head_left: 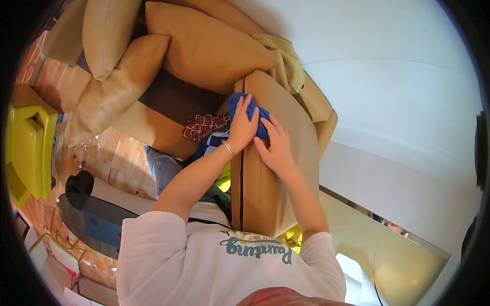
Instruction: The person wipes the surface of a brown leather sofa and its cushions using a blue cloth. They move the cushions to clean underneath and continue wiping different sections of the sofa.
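My left hand (244, 125), a bangle on its wrist, lies on a blue cloth (262, 131) with its fingers stretched out. Beside it my right hand (275, 145) rests with fingers apart, its fingertips at the cloth's right edge and its palm over a large tan cushion (301, 137). A dark zip-like line runs along the cushion's left side. Part of the blue cloth is hidden under my left hand. Just left of that hand lie a red and black checked cloth (204, 126) and a blue and white cloth (212, 144), partly covered by my forearm.
Tan pillows (209, 48) lean on the sofa (148, 125) at the back left. An olive cloth (283, 58) drapes over its back, against a white wall (393, 92). A yellow chair (30, 148) and a dark oval table (97, 224) stand on the wooden floor at left.
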{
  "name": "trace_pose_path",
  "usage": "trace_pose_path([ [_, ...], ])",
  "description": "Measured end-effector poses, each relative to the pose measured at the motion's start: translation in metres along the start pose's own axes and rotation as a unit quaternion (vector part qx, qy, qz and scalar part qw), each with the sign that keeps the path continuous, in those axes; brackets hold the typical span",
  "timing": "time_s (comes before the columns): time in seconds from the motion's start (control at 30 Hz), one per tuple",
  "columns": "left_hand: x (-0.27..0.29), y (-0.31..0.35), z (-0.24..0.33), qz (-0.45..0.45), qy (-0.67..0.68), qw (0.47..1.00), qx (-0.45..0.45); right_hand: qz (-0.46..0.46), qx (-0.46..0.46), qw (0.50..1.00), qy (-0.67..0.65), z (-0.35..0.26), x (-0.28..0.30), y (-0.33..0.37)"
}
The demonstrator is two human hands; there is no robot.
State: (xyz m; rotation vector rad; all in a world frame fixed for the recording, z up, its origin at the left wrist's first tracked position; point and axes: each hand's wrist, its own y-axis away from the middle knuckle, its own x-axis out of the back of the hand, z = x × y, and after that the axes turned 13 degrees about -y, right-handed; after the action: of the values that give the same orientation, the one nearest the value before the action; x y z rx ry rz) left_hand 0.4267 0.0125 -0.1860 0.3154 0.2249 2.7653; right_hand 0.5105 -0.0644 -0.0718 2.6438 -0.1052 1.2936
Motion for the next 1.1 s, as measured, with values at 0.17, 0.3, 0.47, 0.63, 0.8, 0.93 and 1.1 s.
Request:
trace_pose_path([
  [0.17, -0.015, -0.062, -0.040, 0.017, 0.017, 0.999, 0.029, 0.067, 0.011, 0.996, -0.050, 0.006, -0.019, -0.017],
  [0.3, -0.025, -0.109, -0.052, 0.038, 0.046, 0.995, 0.080, 0.066, -0.007, 0.997, -0.034, 0.008, -0.021, -0.024],
  [0.47, -0.029, -0.111, -0.060, 0.037, 0.057, 0.993, 0.101, 0.072, -0.020, 0.996, -0.051, 0.008, -0.022, -0.024],
  [0.63, 0.004, -0.054, -0.047, -0.057, 0.037, 0.997, 0.037, 0.119, -0.024, 0.986, -0.119, 0.020, -0.026, -0.023],
  [0.8, 0.025, 0.035, -0.023, -0.045, -0.027, 0.996, -0.066, 0.143, -0.020, 0.980, -0.138, 0.019, -0.023, -0.020],
  [0.93, 0.023, 0.015, -0.005, 0.003, -0.057, 0.992, -0.116, 0.154, -0.025, 0.977, -0.145, 0.018, -0.025, -0.019],
  [1.1, 0.002, -0.052, -0.006, 0.002, -0.062, 0.991, -0.114, 0.141, -0.027, 0.981, -0.131, 0.020, -0.027, -0.018],
])
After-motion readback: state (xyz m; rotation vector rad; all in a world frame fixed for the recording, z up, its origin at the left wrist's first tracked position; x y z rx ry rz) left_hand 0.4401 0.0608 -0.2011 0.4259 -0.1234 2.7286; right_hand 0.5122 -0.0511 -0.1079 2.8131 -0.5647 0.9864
